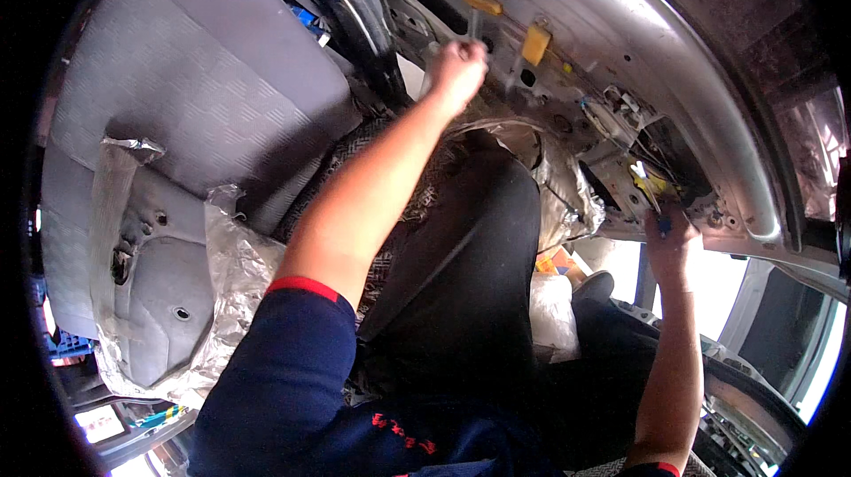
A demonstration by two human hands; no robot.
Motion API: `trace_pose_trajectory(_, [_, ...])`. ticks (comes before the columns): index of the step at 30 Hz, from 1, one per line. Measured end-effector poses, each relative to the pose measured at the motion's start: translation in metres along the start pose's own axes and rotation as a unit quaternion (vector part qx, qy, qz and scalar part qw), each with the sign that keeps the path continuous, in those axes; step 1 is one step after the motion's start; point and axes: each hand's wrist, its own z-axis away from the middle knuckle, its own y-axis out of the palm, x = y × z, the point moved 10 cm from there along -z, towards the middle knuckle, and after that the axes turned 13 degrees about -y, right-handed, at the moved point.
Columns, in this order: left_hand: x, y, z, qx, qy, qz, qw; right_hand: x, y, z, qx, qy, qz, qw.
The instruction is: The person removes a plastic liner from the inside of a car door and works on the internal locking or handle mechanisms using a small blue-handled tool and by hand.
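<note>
Car interior all around you, and you were sitting right up against a bare metal door panel, ahead and off to your right. Your left hand was up by its inner edge, curled into a fist; it was too blurry to tell if anything was in it. Your right hand was at the other end, fingers right by a small yellow piece, and I couldn't tell if you were gripping it. Two yellow blocks sat on the metal between them. Crinkly film bunched up beside your knee. Over on your left, a gray trim panel with more film leaned near the patterned gray seat.
</note>
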Motion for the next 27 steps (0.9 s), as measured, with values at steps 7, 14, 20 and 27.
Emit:
trace_pose_trajectory(7, [-0.044, -0.030, -0.080, -0.008, -0.147, 0.215, 0.965, -0.020, 0.013, 0.002, 0.045, 0.029, 0.120, 0.991])
trace_pose_trajectory(14, [-0.039, -0.025, -0.146, -0.113, -0.137, 0.209, 0.962, -0.010, 0.001, 0.002, 0.002, 0.020, 0.090, 0.996])
trace_pose_trajectory(20, [-0.029, -0.077, -0.198, -0.221, 0.003, 0.002, 0.975, 0.011, 0.014, -0.018, 0.050, 0.034, 0.047, 0.997])
trace_pose_trajectory(27, [-0.047, -0.038, -0.132, -0.181, -0.090, 0.133, 0.970, 0.007, -0.002, -0.013, 0.007, -0.016, 0.105, 0.994])
